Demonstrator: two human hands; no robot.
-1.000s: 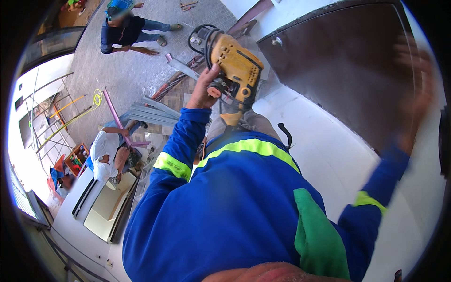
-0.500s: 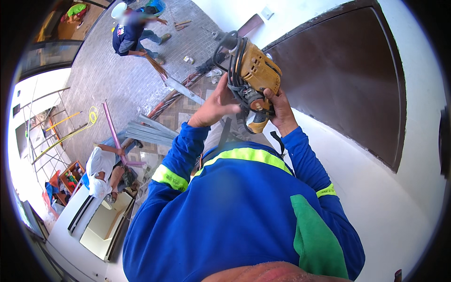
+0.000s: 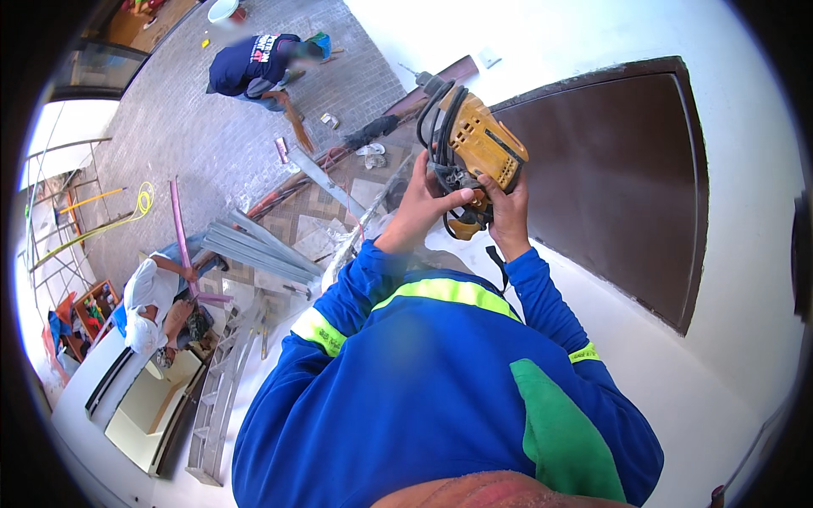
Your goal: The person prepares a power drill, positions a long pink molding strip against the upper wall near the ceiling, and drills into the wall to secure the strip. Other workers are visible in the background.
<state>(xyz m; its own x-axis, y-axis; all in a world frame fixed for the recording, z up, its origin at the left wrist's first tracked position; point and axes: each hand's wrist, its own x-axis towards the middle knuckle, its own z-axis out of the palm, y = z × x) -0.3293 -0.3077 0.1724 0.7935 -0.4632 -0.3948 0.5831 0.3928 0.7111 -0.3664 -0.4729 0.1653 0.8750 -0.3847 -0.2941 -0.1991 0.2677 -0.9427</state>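
A yellow power drill [image 3: 483,140] is held up in front of my chest, its chuck and thin bit pointing to the upper left. Its black cord [image 3: 442,118] is wound in loops along the drill's left side and bunched near the handle. My right hand [image 3: 509,217] grips the drill at the handle end, thumb across the near side. From the left, my left hand [image 3: 423,207] closes on the cord bundle, its thumb reaching toward the right thumb. The fingertips of both hands are partly hidden behind the drill and cord.
A brown door panel [image 3: 605,186] stands right. Metal channels [image 3: 258,245] lie on the floor at left, with an aluminium ladder [image 3: 216,402] below them. One co-worker [image 3: 254,66] bends over the paving; another in white [image 3: 152,296] holds a pink length. A bucket [image 3: 225,12] stands far off.
My left hand, earlier spread beside the drill, has closed in on the cord. The drill has shifted slightly right and down in view. The far co-worker has bent lower.
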